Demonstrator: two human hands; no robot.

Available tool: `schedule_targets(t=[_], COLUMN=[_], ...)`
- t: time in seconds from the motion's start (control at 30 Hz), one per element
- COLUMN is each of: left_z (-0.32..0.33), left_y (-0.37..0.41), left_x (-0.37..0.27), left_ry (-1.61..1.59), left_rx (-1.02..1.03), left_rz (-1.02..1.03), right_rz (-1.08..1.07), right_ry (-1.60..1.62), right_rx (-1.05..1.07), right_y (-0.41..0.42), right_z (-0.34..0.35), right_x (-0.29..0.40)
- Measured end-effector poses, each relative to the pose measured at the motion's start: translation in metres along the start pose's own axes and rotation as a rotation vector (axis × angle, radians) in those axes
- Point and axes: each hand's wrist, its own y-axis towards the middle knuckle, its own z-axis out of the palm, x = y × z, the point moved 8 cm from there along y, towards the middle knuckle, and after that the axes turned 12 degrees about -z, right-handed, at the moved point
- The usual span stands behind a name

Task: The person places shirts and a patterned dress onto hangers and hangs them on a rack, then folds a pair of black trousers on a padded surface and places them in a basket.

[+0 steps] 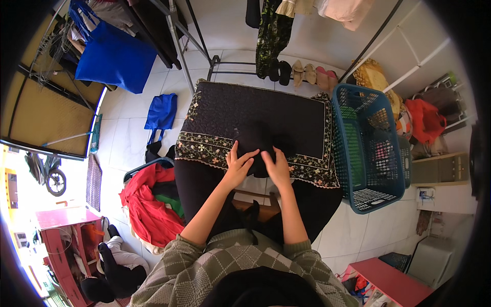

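Note:
A black cloth item (253, 140), bunched up, lies at the near edge of a low surface covered by a black quilted cloth with floral embroidered borders (261, 103). My left hand (240, 165) rests on its left side with fingers spread. On its right side lies my right hand (277, 165), its thumb and fingers touching the black fabric. Both hands sit close together above my lap. The exact shape of the black item is hard to make out against the dark cloth.
Right of the covered surface stands an empty-looking blue plastic basket (368, 203). A basket heaped with red and other clothes (151, 207) is at the left. Blue bags (161, 111) and shoes (310, 73) lie beyond. Another person (122, 268) is at the lower left.

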Motion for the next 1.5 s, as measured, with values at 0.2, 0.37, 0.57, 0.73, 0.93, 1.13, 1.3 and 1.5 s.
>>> schedule_targets(t=[0.2, 0.37, 0.57, 0.73, 0.93, 1.13, 1.3, 1.5], left_z=[-0.002, 0.02, 0.049, 0.051, 0.073, 0.102, 0.109, 0.145], left_y=[0.012, 0.026, 0.043, 0.032, 0.032, 0.059, 0.039, 0.04], left_x=[0.009, 0.044, 0.048, -0.001, -0.033, -0.026, -0.066, -0.07], left_ry=[-0.253, -0.81, -0.895, -0.633, -0.706, -0.815, -0.942, -1.219], left_rx=[-0.031, 0.127, 0.256, 0.145, 0.402, 0.545, 0.749, 0.522], left_rz=[0.021, -0.489, -0.577, -0.451, -0.283, -0.376, -0.296, -0.279], right_rz=[0.151, 0.291, 0.162, 0.056, 0.062, 0.27, 0.486, 0.317], right_ry=[0.006, 0.267, -0.164, -0.064, 0.009, 0.902, 1.367, 1.368], right_rx=[0.045, 0.014, -0.005, 0.028, -0.15, -0.179, -0.24, -0.719], right_y=[0.009, 0.012, 0.017, 0.018, 0.009, -0.002, -0.058, -0.068], right_z=[0.004, -0.007, -0.032, -0.047, -0.075, -0.082, -0.063, -0.093], right_x=[-0.015, -0.048, -0.028, 0.006, -0.013, -0.071, -0.111, -0.065])
